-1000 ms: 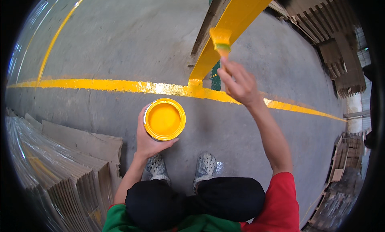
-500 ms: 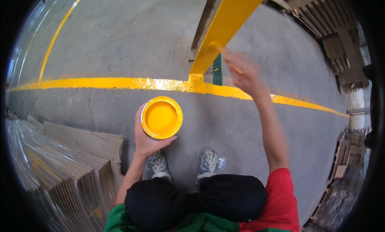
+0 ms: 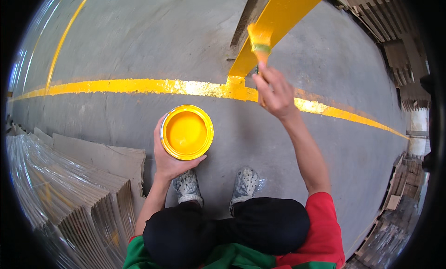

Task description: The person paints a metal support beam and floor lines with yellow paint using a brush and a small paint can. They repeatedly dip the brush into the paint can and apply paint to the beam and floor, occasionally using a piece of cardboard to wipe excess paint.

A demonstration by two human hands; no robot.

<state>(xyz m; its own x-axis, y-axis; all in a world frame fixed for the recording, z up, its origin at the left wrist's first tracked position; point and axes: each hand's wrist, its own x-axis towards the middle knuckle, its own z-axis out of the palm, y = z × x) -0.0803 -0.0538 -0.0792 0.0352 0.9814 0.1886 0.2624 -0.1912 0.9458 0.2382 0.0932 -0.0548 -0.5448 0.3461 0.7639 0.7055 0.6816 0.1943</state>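
Brush (image 3: 258, 40) against yellow post (image 3: 278, 22), gripped in raised right hand (image 3: 275, 93); paint can (image 3: 186, 132) cupped by left hand (image 3: 168, 158), bare floor (image 3: 139, 36) around

Grey concrete floor (image 3: 139, 32); yellow painted line (image 3: 139, 86); cardboard stacks (image 3: 83, 194) left.

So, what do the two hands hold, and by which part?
The left hand cups the open can of yellow paint around its side. The right hand grips the paintbrush by its handle.
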